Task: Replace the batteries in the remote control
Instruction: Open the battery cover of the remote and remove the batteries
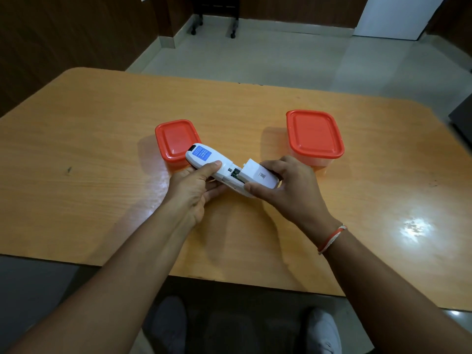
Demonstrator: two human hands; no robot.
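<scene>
A white remote control (204, 157) with a blue sticker on its back is held face down above the table. My left hand (194, 187) grips its middle, thumb on top. My right hand (283, 185) holds the white battery cover (258, 175), which is slid partly off toward the right. The gap between cover and body shows part of the battery compartment (236, 173) with something dark and green inside. I cannot tell from here whether batteries are in it.
Two plastic boxes with orange lids stand on the wooden table (102, 149): a small one (176, 139) just behind the remote and a larger one (314, 134) to the right. The table's near edge runs below my forearms. My shoes show on the floor.
</scene>
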